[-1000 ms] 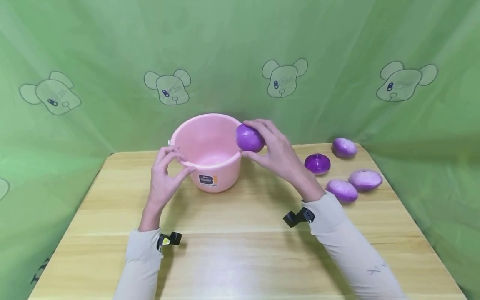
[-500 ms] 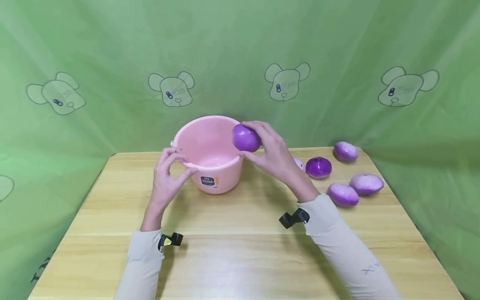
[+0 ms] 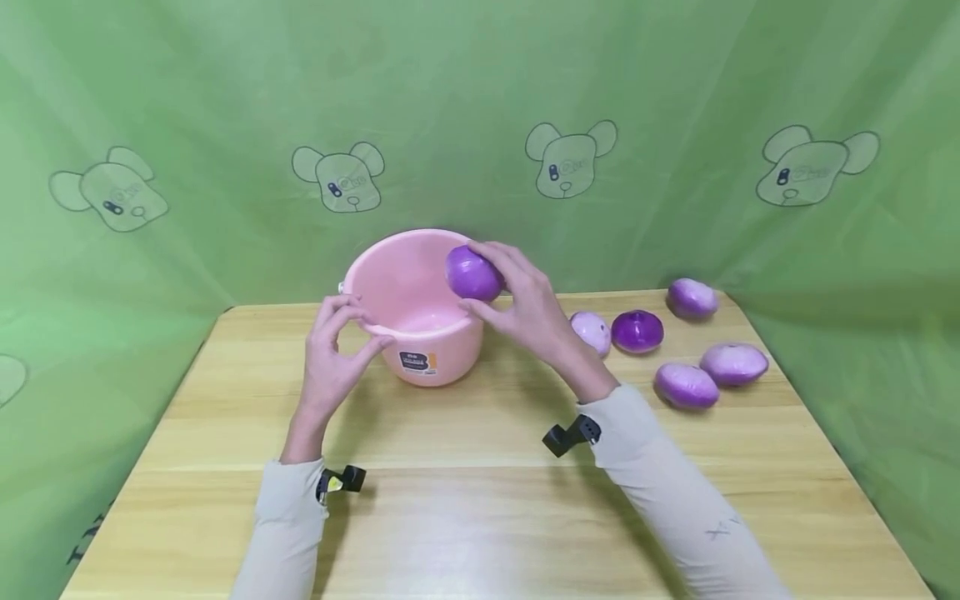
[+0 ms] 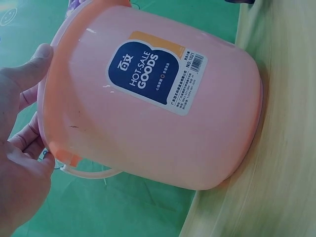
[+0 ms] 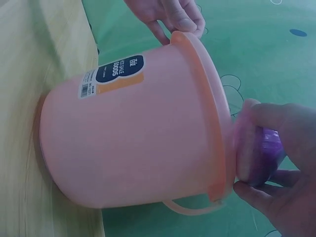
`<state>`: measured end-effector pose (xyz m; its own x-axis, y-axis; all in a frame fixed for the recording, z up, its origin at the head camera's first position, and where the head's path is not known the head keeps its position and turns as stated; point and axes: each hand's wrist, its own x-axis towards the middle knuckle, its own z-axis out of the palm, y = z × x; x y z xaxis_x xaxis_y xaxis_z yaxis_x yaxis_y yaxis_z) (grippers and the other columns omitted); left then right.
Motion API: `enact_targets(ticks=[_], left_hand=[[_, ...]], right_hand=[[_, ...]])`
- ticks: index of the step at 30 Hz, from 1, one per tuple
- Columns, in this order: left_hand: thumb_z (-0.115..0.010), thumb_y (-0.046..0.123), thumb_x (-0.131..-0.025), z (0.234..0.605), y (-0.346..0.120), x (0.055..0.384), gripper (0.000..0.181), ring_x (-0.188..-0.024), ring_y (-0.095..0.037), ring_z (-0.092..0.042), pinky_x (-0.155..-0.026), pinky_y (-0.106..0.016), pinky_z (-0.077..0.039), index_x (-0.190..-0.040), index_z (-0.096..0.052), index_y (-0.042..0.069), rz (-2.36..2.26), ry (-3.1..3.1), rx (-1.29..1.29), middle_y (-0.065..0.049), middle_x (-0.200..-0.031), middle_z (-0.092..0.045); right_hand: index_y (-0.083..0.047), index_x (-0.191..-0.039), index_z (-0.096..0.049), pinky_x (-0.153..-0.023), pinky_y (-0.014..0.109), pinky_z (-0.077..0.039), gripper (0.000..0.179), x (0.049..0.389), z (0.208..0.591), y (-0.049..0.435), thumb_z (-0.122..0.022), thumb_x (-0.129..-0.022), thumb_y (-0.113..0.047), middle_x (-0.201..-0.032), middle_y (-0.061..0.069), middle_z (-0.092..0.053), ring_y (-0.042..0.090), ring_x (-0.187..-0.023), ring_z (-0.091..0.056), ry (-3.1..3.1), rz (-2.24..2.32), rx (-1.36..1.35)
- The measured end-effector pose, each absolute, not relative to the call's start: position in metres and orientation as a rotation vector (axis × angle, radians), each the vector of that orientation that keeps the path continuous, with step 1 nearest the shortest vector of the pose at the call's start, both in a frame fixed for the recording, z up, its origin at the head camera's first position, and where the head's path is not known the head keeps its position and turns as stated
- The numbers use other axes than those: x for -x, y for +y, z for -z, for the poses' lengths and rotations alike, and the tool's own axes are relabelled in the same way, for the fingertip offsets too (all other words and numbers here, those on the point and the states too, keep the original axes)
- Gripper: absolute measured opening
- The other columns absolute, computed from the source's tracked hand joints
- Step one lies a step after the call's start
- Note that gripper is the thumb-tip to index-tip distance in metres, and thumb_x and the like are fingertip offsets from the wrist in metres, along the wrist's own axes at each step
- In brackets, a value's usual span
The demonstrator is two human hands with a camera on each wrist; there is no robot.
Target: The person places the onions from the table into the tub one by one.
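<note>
A pink plastic bucket (image 3: 431, 358) with a label on its front stands upright near the back of the table. My left hand (image 3: 333, 358) grips its rim at the left front, thumb on the near side and fingers farther round. In the left wrist view, the fingertips lie right at the rim beside the white handle (image 4: 94, 174). My right hand (image 3: 528, 312) holds a shiny purple onion (image 3: 472, 273) between thumb and fingers. From the head, this onion overlaps the right part of the bucket's opening; the right wrist view has it right at the rim.
Several more purple onions lie at the table's back right: a pale one (image 3: 591, 333) by my right wrist, a dark one (image 3: 637, 331) beside it, others farther right. A green curtain (image 3: 450, 100) surrounds the wooden table (image 3: 465, 517) at the back and sides.
My right hand has moved left with the onion, from the bucket's right rim to over its opening. The pale onion behind the right wrist has come into sight. The left hand keeps its grip.
</note>
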<state>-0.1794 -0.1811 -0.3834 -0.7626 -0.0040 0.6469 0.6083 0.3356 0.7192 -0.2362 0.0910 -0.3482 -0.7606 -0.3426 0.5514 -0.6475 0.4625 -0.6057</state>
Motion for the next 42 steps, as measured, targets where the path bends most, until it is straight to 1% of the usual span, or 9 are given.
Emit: enact_targets(ticks=[3,9,16,22,27,30,34,37,42], left_hand=[[-0.084,-0.013,-0.072,0.384,-0.183,0.179,0.03,-0.127,-0.044,-0.047,-0.122,-0.055,-0.027,-0.095,-0.065,-0.012,1.453,-2.048,0.523,-0.03,-0.118,-0.055],[-0.083,-0.016,-0.071,0.384,-0.183,0.179,0.03,-0.126,-0.045,-0.047,-0.122,-0.055,-0.027,-0.094,-0.064,-0.013,1.446,-2.039,0.533,-0.031,-0.117,-0.055],[-0.083,-0.017,-0.071,0.383,-0.182,0.18,0.03,-0.126,-0.046,-0.047,-0.122,-0.056,-0.027,-0.095,-0.064,-0.014,1.446,-2.035,0.546,-0.035,-0.118,-0.054],[-0.083,-0.015,-0.072,0.384,-0.182,0.18,0.03,-0.127,-0.045,-0.047,-0.121,-0.056,-0.027,-0.095,-0.065,-0.013,1.442,-2.049,0.535,-0.032,-0.119,-0.055],[-0.084,-0.014,-0.072,0.385,-0.184,0.179,0.031,-0.127,-0.046,-0.047,-0.121,-0.056,-0.028,-0.096,-0.065,-0.012,1.445,-2.055,0.525,-0.03,-0.12,-0.055],[-0.084,-0.014,-0.072,0.385,-0.184,0.179,0.031,-0.126,-0.046,-0.048,-0.121,-0.057,-0.029,-0.096,-0.065,-0.013,1.442,-2.055,0.527,-0.029,-0.12,-0.056],[-0.084,-0.015,-0.072,0.385,-0.184,0.179,0.031,-0.124,-0.046,-0.048,-0.121,-0.057,-0.029,-0.096,-0.065,-0.013,1.434,-2.052,0.532,-0.029,-0.119,-0.056],[-0.084,-0.015,-0.071,0.385,-0.184,0.179,0.031,-0.124,-0.046,-0.048,-0.121,-0.057,-0.029,-0.096,-0.065,-0.013,1.431,-2.051,0.534,-0.029,-0.119,-0.056],[-0.084,-0.015,-0.071,0.384,-0.183,0.179,0.031,-0.125,-0.047,-0.048,-0.121,-0.057,-0.029,-0.096,-0.065,-0.013,1.432,-2.05,0.536,-0.029,-0.12,-0.056]], right_hand=[[-0.014,-0.152,-0.049,-0.101,0.034,-0.055,0.074,0.237,0.348,0.088,-0.084,-0.087,-0.025,-0.151,0.016,-0.048,0.031,-0.129,-0.057,-2.366,-1.203,-0.846],[-0.018,-0.152,-0.048,-0.105,0.04,-0.052,0.074,0.238,0.35,0.083,-0.083,-0.088,-0.03,-0.153,0.013,-0.046,0.029,-0.132,-0.055,-2.379,-1.177,-0.839],[-0.023,-0.154,-0.046,-0.104,0.046,-0.053,0.074,0.237,0.355,0.08,-0.082,-0.089,-0.029,-0.155,0.013,-0.043,0.033,-0.133,-0.053,-2.402,-1.172,-0.814],[-0.017,-0.151,-0.049,-0.098,0.042,-0.057,0.071,0.238,0.357,0.077,-0.082,-0.089,-0.027,-0.155,0.016,-0.041,0.035,-0.133,-0.053,-2.405,-1.179,-0.826],[-0.018,-0.15,-0.05,-0.095,0.037,-0.058,0.071,0.236,0.357,0.075,-0.083,-0.088,-0.025,-0.156,0.015,-0.04,0.034,-0.131,-0.054,-2.425,-1.188,-0.84],[-0.019,-0.15,-0.05,-0.098,0.037,-0.057,0.07,0.236,0.356,0.073,-0.083,-0.089,-0.026,-0.157,0.013,-0.04,0.034,-0.132,-0.054,-2.44,-1.166,-0.845],[-0.02,-0.151,-0.049,-0.106,0.044,-0.051,0.071,0.237,0.354,0.071,-0.082,-0.089,-0.028,-0.158,0.011,-0.039,0.034,-0.135,-0.052,-2.451,-1.125,-0.864],[-0.019,-0.151,-0.049,-0.107,0.047,-0.05,0.07,0.238,0.354,0.07,-0.082,-0.089,-0.028,-0.158,0.013,-0.039,0.035,-0.135,-0.051,-2.452,-1.125,-0.883],[-0.017,-0.151,-0.048,-0.106,0.046,-0.051,0.07,0.24,0.357,0.07,-0.08,-0.091,-0.028,-0.156,0.014,-0.041,0.033,-0.135,-0.051,-2.465,-1.151,-0.883]])
